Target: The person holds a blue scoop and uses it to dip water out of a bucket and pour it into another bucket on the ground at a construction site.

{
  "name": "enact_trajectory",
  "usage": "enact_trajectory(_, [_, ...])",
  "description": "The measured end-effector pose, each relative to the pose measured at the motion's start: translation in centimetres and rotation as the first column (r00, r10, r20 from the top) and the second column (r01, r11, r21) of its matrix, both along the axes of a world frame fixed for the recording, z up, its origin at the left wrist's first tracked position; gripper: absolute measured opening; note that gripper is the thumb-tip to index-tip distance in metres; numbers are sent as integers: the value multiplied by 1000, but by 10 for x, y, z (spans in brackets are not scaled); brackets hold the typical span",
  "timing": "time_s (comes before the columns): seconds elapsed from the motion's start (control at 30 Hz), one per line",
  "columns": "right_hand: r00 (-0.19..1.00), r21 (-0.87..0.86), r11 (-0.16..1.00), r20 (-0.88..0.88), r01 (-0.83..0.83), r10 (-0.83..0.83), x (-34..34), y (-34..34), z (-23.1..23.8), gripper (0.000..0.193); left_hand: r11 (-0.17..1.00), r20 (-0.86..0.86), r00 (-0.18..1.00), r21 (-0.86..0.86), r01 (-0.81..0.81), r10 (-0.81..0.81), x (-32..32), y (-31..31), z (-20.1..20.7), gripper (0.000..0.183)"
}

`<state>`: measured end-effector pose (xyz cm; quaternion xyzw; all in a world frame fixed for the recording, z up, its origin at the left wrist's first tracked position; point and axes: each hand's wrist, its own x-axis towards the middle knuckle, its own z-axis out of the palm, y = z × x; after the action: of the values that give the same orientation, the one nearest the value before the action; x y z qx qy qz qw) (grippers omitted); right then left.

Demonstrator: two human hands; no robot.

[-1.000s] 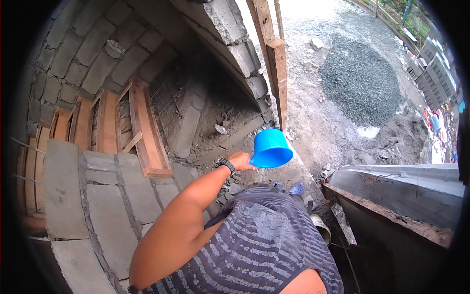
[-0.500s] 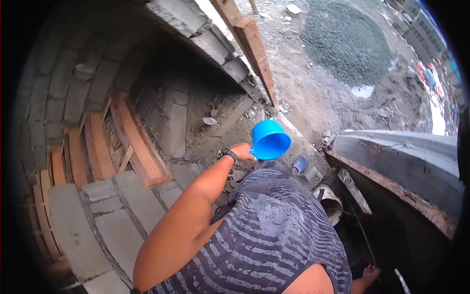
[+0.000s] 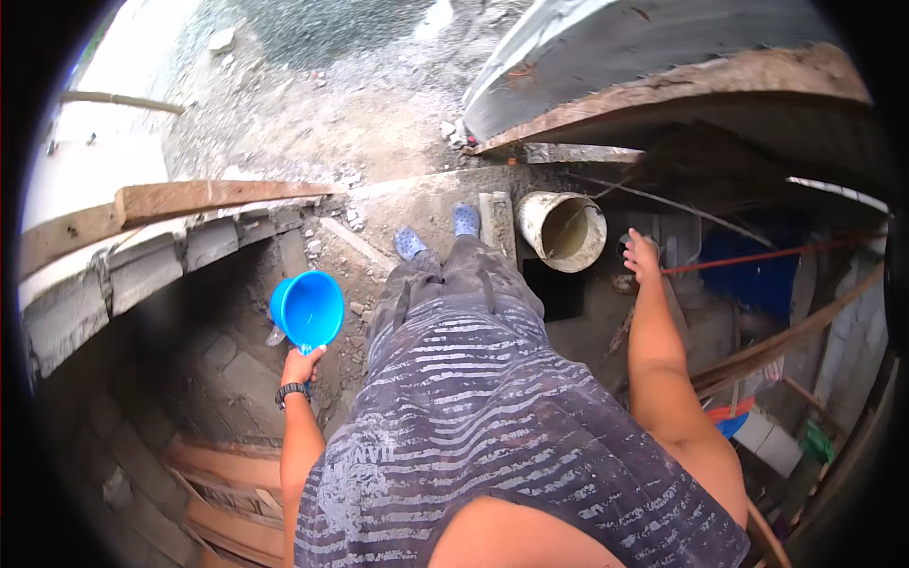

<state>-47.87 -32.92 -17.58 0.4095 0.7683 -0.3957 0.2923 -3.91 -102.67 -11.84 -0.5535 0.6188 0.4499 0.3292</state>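
Jutting forward from left hand (image 3: 302, 365), blue dipper (image 3: 312, 308), handle (image 3: 311, 348) gripped.

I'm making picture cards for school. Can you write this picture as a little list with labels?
Left hand: gripping the blue dipper by its handle
Wristwatch: dark, on the left wrist
Right hand: open, holding nothing visible
Footwear: blue clogs
Bucket: whitish, stained, between the clogs and right hand
Lower left: wooden boards

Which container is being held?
The blue plastic dipper, its handle gripped by the left hand; the dirty off-white cylindrical bucket is in neither hand.
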Motion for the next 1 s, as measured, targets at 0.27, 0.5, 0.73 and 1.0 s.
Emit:
enact_trajectory(0.27, [991,-181,982,129,55,-32,5,-25,-142,86,896,-54,906,-184,405,-421,-49,43,44,50])
enact_trajectory(0.5, [972,-139,973,168,187,-163,-9,-88,-195,94,904,155,906,-114,413,-394,-89,73,80,47])
enact_trajectory(0.73, [951,-133,951,173,279,-255,-25,-86,-219,79,900,265,874,-42,433,-408,-75,99,86,49])
enact_trajectory(1.0, [853,-350,830,-137,434,-504,-7,-27,-252,40,895,258,865,2,445,-431,-56,77,75,49])
